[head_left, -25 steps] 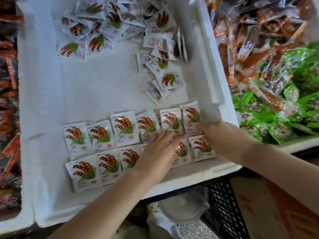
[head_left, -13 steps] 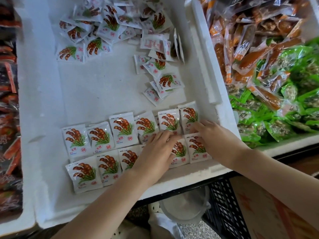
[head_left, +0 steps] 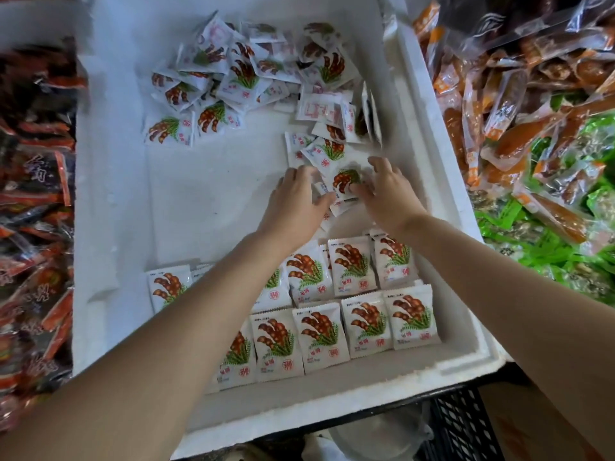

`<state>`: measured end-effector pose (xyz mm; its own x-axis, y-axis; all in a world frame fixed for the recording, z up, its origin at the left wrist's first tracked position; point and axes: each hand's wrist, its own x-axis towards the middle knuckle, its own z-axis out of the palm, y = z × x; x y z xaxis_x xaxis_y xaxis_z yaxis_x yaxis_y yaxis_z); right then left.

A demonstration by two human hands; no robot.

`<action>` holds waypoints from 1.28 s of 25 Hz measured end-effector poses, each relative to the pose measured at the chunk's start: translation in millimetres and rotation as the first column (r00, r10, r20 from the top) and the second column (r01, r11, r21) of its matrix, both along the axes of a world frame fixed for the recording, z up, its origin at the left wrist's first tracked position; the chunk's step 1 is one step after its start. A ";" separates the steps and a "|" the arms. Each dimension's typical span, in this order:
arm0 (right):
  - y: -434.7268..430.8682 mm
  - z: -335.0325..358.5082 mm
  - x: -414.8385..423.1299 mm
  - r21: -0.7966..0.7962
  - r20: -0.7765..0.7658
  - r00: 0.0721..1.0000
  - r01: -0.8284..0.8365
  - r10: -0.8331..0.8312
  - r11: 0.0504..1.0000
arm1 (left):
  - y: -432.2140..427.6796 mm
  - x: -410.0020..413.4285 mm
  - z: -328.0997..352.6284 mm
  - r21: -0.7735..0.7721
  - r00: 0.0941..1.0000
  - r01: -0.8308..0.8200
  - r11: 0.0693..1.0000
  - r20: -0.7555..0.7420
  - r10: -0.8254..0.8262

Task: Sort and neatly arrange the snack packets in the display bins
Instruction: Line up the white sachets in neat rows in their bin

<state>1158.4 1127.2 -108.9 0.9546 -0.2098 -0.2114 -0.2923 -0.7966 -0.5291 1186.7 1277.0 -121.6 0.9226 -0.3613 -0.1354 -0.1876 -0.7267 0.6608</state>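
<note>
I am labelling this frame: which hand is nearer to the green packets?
Right. The right hand lies in the white bin, left of the green packets across the bin wall; the left hand is farther left.

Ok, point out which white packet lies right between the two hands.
The face-up packet in the loose cluster: left hand and right hand flank it; the rest lie in the far heap or near rows.

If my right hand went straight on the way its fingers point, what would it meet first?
Probably the packets standing on edge by the bin's right wall, just beyond your right hand; depth is unclear.
</note>
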 end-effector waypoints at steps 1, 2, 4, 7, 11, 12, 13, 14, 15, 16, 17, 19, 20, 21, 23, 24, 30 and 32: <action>-0.4 -5.2 5.8 0.003 -0.028 0.999 0.019 -0.019 1.000 | -3.2 9.4 -6.7 0.017 0.999 -0.009 1.000 -0.047 0.010; -1.0 -8.9 10.0 -0.011 -0.040 0.999 0.029 -0.029 1.000 | -5.8 14.8 -10.1 0.040 0.998 -0.004 0.999 -0.063 0.007; -3.6 -10.2 15.3 -0.037 -0.036 0.999 0.035 -0.037 0.999 | -10.0 17.4 -14.5 0.066 0.998 -0.003 0.998 -0.067 0.008; -6.8 -4.7 19.2 0.006 -0.052 0.999 0.018 -0.017 1.000 | -12.6 12.1 -17.2 0.082 0.995 -0.084 0.993 -0.047 0.088; -5.0 2.2 14.6 0.068 0.021 0.998 0.062 -0.064 0.996 | -10.7 -1.2 -16.8 -0.040 0.986 -0.164 0.986 -0.032 0.163; -4.8 4.0 12.0 0.081 0.047 0.995 0.082 -0.086 0.993 | -10.3 -2.6 -16.3 -0.080 0.982 -0.186 0.979 -0.049 0.183; -5.1 5.8 9.2 0.099 0.069 0.992 0.097 -0.104 0.990 | -10.7 -4.7 -13.6 -0.127 0.977 -0.209 0.970 -0.076 0.200; -6.7 7.8 6.0 0.113 0.091 0.989 0.105 -0.115 0.988 | -11.9 -7.3 -9.7 -0.180 0.971 -0.228 0.957 -0.110 0.211; -8.2 10.7 2.4 0.116 0.109 0.987 0.105 -0.118 0.988 | -12.9 -10.2 -4.4 -0.234 0.965 -0.246 0.941 -0.145 0.217; -10.0 13.5 -1.3 0.108 0.125 0.985 0.102 -0.116 0.989 | -13.0 -12.3 0.2 -0.289 0.960 -0.265 0.920 -0.164 0.226; -11.0 16.7 -5.1 0.098 0.142 0.984 0.092 -0.106 0.991 | -12.1 -14.3 5.1 -0.340 0.958 -0.279 0.898 -0.157 0.238; -9.2 24.7 -12.4 0.075 0.174 0.983 0.040 -0.053 0.996 | -8.2 -18.1 15.8 -0.427 0.964 -0.266 0.865 -0.098 0.248; -6.3 28.8 -15.8 0.052 0.186 0.982 0.003 -0.013 0.999 | -5.6 -20.0 21.6 -0.461 0.967 -0.250 0.851 -0.071 0.246; -2.1 33.6 -19.0 0.026 0.202 0.979 -0.033 0.027 0.999 | -2.4 -21.5 27.0 -0.486 0.969 -0.236 0.841 -0.052 0.242; 8.8 43.6 -25.4 -0.002 0.237 0.968 -0.088 0.086 0.996 | 5.3 -25.6 37.1 -0.507 0.974 -0.206 0.837 -0.025 0.224; 13.9 48.4 -28.4 0.003 0.249 0.963 -0.104 0.100 0.995 | 9.7 -28.6 41.3 -0.514 0.977 -0.198 0.834 -0.031 0.213; 14.0 47.9 -39.6 0.380 0.128 0.988 0.029 -0.084 0.924 | 45.9 -46.3 48.5 -0.513 0.944 -0.328 0.793 -0.139 0.300; 10.1 39.4 -43.4 0.411 0.054 0.988 0.112 -0.146 0.905 | 61.6 -50.3 43.4 -0.482 0.917 -0.390 0.785 -0.128 0.377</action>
<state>1115.0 1137.3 -69.6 0.9425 -0.2452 -0.2273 -0.3202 -0.4666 -0.8245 1136.4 1338.6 -78.2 0.9981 -0.0019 -0.0617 0.0580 -0.3158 0.9471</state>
